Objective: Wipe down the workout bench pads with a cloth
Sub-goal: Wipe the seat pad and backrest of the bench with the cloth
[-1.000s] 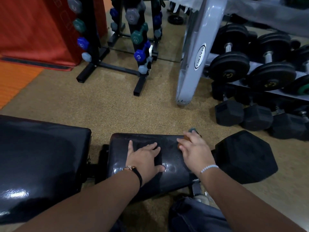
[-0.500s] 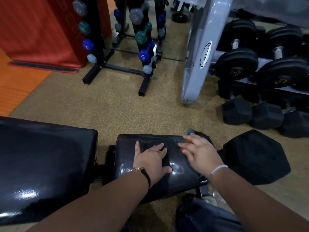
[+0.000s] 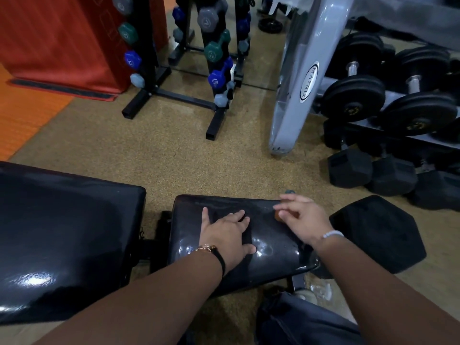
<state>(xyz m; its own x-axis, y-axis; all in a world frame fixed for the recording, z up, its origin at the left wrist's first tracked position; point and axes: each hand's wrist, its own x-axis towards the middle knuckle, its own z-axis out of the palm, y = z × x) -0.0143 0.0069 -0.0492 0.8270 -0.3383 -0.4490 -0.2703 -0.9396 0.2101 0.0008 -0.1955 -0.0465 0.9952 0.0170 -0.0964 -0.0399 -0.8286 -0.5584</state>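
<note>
Our left fingers (image 3: 234,216) are straight and spread wide. They press flat on what looks like a dark cloth (image 3: 246,232), which is hard to tell from the shiny black small pad (image 3: 273,247) under it. Our left hand (image 3: 224,235) sits in the middle of that pad. Our right fingers (image 3: 298,199) are curled narrow round a little orange thing (image 3: 276,215); we cannot tell what it is. Our right hand (image 3: 306,220) is over the small pad's edge at 2 o'clock. From the small pad, a big pad (image 3: 69,232) lies at 9 o'clock. A big black weight (image 3: 378,232) sits on the floor (image 3: 174,158) at 3 o'clock. A stand of little coloured weights (image 3: 216,51) is at 12 o'clock.
</note>
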